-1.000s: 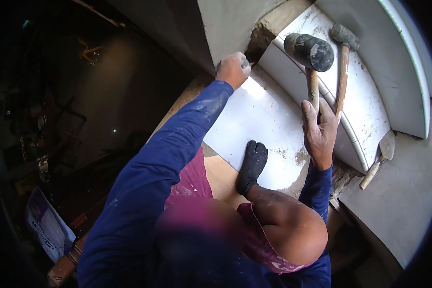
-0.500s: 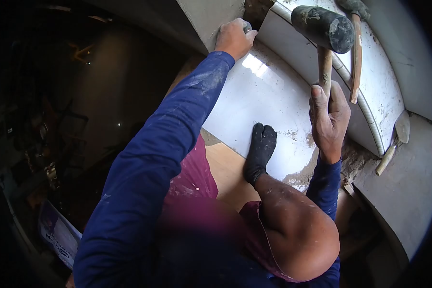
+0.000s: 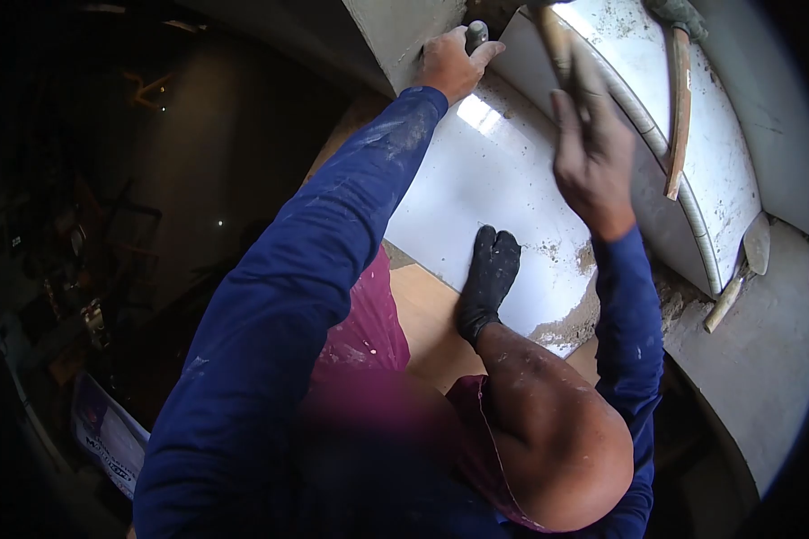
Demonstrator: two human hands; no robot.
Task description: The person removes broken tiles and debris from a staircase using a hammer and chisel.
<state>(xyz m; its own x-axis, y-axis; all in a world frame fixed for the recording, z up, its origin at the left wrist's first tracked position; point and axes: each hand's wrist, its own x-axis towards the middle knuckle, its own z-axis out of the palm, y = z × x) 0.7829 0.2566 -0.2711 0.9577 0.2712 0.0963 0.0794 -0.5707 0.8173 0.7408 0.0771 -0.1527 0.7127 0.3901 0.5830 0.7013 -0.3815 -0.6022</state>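
Note:
My right hand [image 3: 595, 148], blurred by motion, is closed round the wooden handle of a rubber mallet [image 3: 555, 47]; the mallet's head lies almost wholly beyond the top edge. At the far end of the white tile [image 3: 476, 202], my left hand [image 3: 454, 65] wraps round a tool with a grey rounded end [image 3: 477, 34], its thumb stretched out beside it. Below my hand the rest of that tool is hidden. A grey wall edge [image 3: 395, 40] stands just to the left of this hand.
My foot in a black split-toe sock [image 3: 490, 274] rests on the tile. On the white step [image 3: 728, 135] at right lies a hammer with a wooden handle [image 3: 680, 117]. Farther right, a trowel [image 3: 753, 247] lies on grey concrete. Mortar crumbs [image 3: 580, 314] line the tile's edge.
My right hand has swung the mallet up and forward, so its head has left the view. My left thumb has straightened away from the grey tool end.

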